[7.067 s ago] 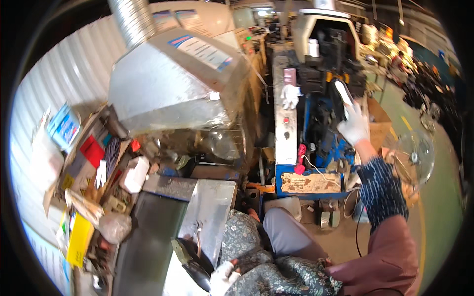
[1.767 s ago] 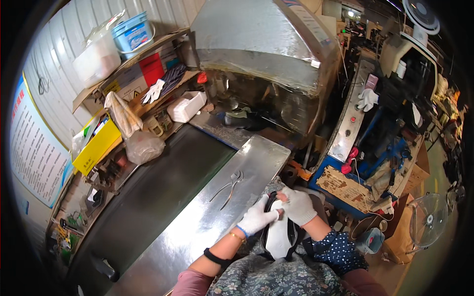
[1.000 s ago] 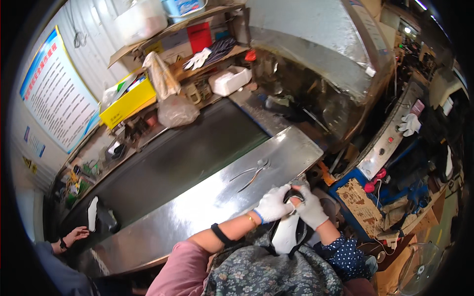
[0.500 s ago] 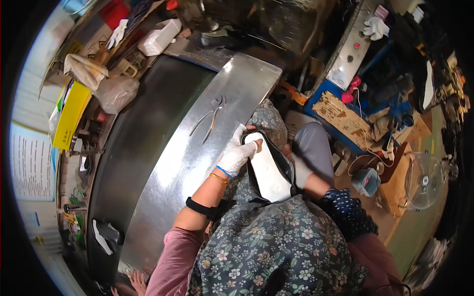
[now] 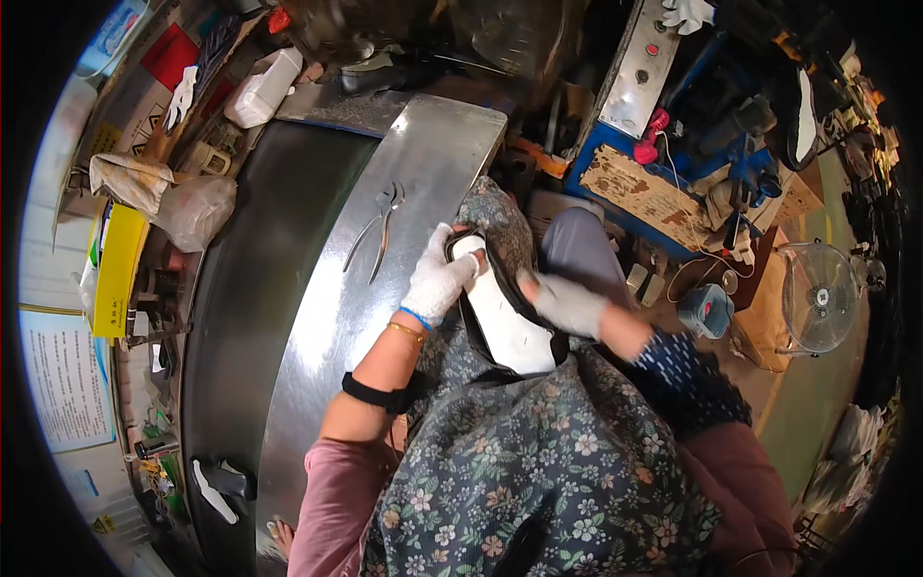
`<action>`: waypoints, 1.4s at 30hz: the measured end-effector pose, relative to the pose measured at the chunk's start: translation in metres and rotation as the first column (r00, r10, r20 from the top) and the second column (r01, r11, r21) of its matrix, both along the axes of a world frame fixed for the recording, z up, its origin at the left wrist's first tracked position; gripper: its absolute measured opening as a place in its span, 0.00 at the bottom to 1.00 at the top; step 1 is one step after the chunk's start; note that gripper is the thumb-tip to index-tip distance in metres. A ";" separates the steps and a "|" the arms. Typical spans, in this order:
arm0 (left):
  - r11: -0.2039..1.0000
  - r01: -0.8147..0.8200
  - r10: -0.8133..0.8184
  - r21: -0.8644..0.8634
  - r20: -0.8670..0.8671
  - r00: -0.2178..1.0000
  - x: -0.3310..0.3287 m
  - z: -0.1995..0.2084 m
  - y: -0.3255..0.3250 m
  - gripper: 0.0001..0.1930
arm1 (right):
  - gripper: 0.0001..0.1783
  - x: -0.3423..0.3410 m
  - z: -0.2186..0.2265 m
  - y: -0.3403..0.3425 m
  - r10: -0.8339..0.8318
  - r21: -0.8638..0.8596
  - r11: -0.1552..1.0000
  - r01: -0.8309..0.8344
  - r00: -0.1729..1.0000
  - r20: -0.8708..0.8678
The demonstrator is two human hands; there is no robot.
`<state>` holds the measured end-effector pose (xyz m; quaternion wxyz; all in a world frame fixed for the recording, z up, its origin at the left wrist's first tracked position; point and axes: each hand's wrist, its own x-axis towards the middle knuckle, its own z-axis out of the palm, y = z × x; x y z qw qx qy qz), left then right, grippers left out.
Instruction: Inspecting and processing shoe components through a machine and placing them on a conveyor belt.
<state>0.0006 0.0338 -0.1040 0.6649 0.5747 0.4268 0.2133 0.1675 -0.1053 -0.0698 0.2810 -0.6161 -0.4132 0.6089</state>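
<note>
A shoe with a white bottom board (image 5: 505, 313) and a black upper (image 5: 474, 322) round its edges lies in my lap on the floral apron (image 5: 538, 462), bottom up. My left hand (image 5: 437, 277), in a white fingerless-tipped glove, grips its far end, thumb pressed on the white board. Beside the shoe's right edge is my right hand (image 5: 569, 303), also gloved and slightly blurred. Its fingers are curled in, and what they hold, if anything, is hidden. A pair of pincers (image 5: 377, 231) rests on the metal tabletop (image 5: 423, 144) beyond my left hand.
Left of the metal top runs a dark conveyor belt (image 5: 260, 279), with another shoe (image 5: 219, 486) at its near end. A blue-framed machine (image 5: 639, 197), a blue bucket (image 5: 707, 310) and a fan (image 5: 819, 296) stand at right. Another person's hand (image 5: 281, 537) shows lower left.
My right hand has come up from behind the shoe's right side to beside its edge. My left hand keeps its hold on the far end. The whole view has shifted slightly.
</note>
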 end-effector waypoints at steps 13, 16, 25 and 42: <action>0.903 0.121 0.140 0.412 -0.549 0.824 -0.021 0.006 -0.024 0.25 | 0.51 -0.042 -0.028 0.003 -0.189 0.258 0.955 0.146 0.970 0.150; 0.607 0.580 0.297 0.544 -0.831 0.469 -0.008 0.014 -0.017 0.14 | 0.50 -0.064 -0.031 0.004 -0.227 0.251 0.950 0.185 0.963 0.148; 0.885 0.380 -0.175 0.269 -0.566 0.806 -0.056 0.085 -0.031 0.30 | 0.48 -0.056 -0.064 0.008 -0.418 0.188 0.891 0.412 0.909 -0.012; 0.691 0.545 -0.034 0.475 -0.732 0.680 -0.042 0.053 -0.028 0.25 | 0.48 -0.074 -0.052 -0.006 -0.248 0.237 0.952 0.191 0.939 0.237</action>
